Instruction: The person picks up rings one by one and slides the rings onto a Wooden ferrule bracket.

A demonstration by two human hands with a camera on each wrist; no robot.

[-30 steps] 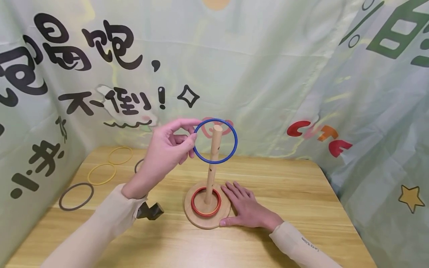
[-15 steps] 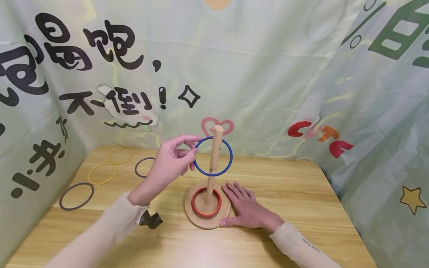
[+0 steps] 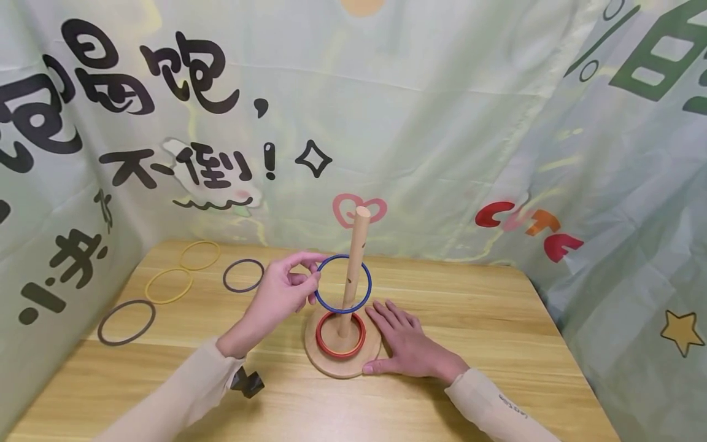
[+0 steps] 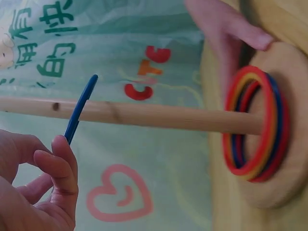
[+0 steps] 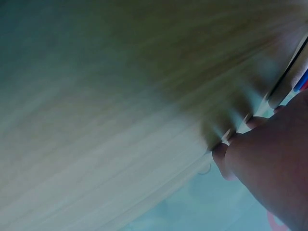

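Observation:
My left hand [image 3: 278, 291] pinches a blue ring [image 3: 370, 285] by its left side, between thumb and fingers. The ring is tilted and encircles the wooden peg [image 3: 358, 245], partway down it. A round wooden base [image 3: 311, 344] carries the peg. Around the peg's foot lies a stack of rings [image 4: 250, 168], red, yellow, blue and red in the left wrist view. On the table, my right hand [image 3: 405, 347] rests palm down with fingers spread, its thumb and fingertips at the base's right edge. The right wrist view is dark and shows mostly tabletop and this hand.
Left on the wooden table [image 3: 475, 307] lie a far yellow ring [image 3: 200, 269], a nearer yellow ring [image 3: 169, 303], a grey ring [image 3: 115, 345] and a dark purple ring [image 3: 243, 291]. A black block [image 3: 248, 384] shows by the left cuff. Printed curtains [image 3: 420, 123] surround the table.
My left hand has lowered the blue ring along the peg, from around its top to its lower part. The purple ring is now fully uncovered. The right hand stays put.

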